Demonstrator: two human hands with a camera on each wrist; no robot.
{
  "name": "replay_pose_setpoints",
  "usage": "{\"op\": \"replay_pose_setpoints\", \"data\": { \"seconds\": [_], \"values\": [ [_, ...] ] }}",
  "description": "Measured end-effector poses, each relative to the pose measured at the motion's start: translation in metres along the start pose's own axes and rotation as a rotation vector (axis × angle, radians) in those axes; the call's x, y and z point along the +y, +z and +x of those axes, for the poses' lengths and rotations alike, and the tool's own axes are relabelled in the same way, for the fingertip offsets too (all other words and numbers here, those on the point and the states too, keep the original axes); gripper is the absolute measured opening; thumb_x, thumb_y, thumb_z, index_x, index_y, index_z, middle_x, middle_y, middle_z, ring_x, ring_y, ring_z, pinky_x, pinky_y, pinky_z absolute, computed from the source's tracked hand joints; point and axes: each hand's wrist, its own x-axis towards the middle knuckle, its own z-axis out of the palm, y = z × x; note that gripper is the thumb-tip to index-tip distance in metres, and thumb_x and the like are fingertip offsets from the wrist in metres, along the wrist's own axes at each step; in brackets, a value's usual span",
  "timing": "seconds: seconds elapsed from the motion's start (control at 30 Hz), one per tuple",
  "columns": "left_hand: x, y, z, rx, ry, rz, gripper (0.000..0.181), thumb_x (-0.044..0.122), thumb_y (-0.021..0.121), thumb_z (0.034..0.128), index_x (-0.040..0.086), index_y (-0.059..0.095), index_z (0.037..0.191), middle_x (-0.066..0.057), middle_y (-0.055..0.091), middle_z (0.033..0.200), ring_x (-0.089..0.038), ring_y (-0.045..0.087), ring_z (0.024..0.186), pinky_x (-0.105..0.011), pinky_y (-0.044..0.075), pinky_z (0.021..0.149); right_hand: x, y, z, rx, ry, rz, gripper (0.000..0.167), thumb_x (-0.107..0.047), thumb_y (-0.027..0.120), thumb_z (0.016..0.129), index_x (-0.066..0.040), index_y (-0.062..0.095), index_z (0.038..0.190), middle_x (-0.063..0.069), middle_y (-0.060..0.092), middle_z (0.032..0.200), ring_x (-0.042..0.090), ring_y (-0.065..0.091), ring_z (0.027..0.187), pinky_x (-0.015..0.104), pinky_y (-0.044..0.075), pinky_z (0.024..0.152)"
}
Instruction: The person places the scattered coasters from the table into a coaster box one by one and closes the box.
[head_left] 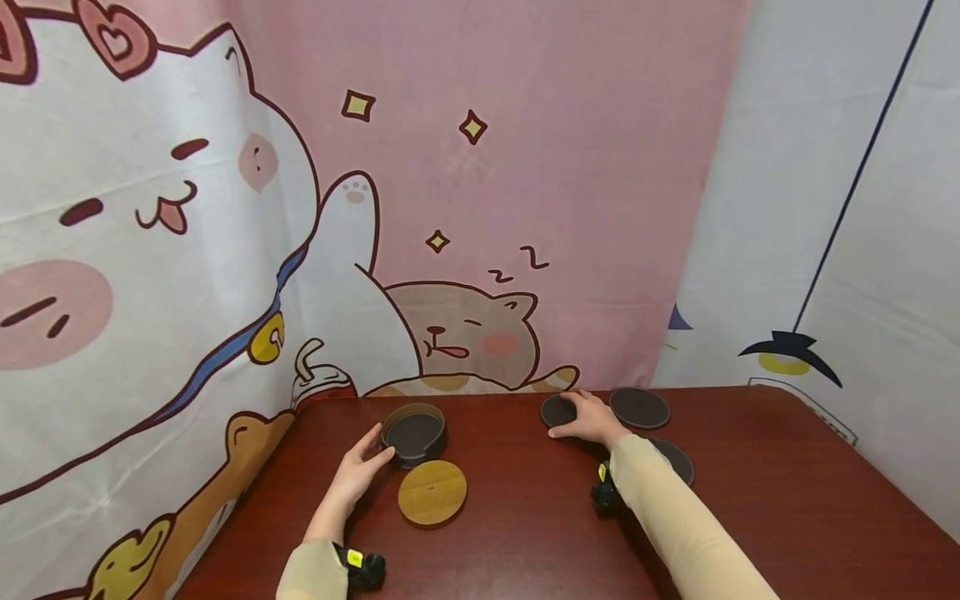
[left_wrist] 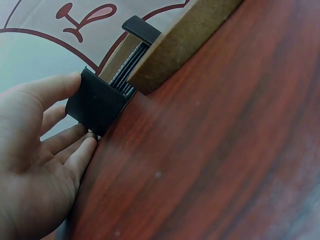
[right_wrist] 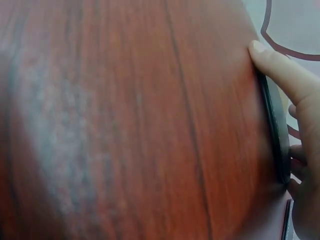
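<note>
At the left of the table, my left hand [head_left: 356, 475] holds the near-left side of a round black coaster holder [head_left: 432, 452], thumb and fingers spread around its wall. Several thin dark coasters [left_wrist: 127, 70] lie stacked inside the holder, as the left wrist view shows through a gap in its side. Close in front lies a round wooden disc [head_left: 432, 490]. Farther right, my right hand [head_left: 592, 418] grips a round black coaster [head_left: 557, 412] by its rim, thumb on the near edge and fingers on the far one. The coaster lies at or just above the tabletop; I cannot tell which.
Two more black coasters lie on the right: one [head_left: 640, 407] near the table's back edge, another [head_left: 677, 462] partly hidden by my right sleeve. The reddish-brown table [head_left: 517, 533] meets a printed cloth backdrop [head_left: 570, 167] at the back.
</note>
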Motion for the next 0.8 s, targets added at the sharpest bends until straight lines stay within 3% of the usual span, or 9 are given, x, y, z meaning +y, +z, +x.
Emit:
{"op": "replay_pose_setpoints", "data": {
  "seconds": [0.37, 0.6, 0.8],
  "values": [
    [0.000, -0.002, -0.003, 0.006, 0.001, 0.020, 0.069, 0.019, 0.068, 0.0924, 0.004, 0.034, 0.150, -0.026, 0.037, 0.148, -0.040, 0.036, 0.135, -0.052, 0.031, 0.108, -0.005, 0.002, 0.000, 0.035, 0.015, -0.021, 0.093, -0.057, 0.080, 0.068, -0.002, 0.052, 0.138, 0.029, 0.042, 0.141, 0.049, 0.038, 0.128, 0.067, 0.033, 0.097],
    [0.001, 0.000, -0.004, -0.009, 0.007, 0.015, 0.069, 0.020, 0.066, 0.0940, 0.003, 0.031, 0.151, -0.027, 0.035, 0.148, -0.042, 0.035, 0.136, -0.054, 0.030, 0.107, -0.007, -0.003, -0.003, 0.015, -0.008, -0.046, 0.091, -0.061, 0.080, 0.065, -0.012, 0.054, 0.139, 0.024, 0.043, 0.143, 0.044, 0.041, 0.128, 0.068, 0.034, 0.095],
    [0.000, 0.000, -0.002, 0.003, 0.007, 0.013, 0.068, 0.019, 0.067, 0.0926, 0.004, 0.035, 0.150, -0.025, 0.037, 0.148, -0.039, 0.036, 0.136, -0.053, 0.030, 0.108, -0.010, -0.011, -0.001, 0.028, -0.069, 0.003, 0.087, -0.062, 0.080, 0.065, -0.016, 0.058, 0.135, 0.022, 0.039, 0.146, 0.044, 0.041, 0.129, 0.064, 0.036, 0.095]
  ]
}}
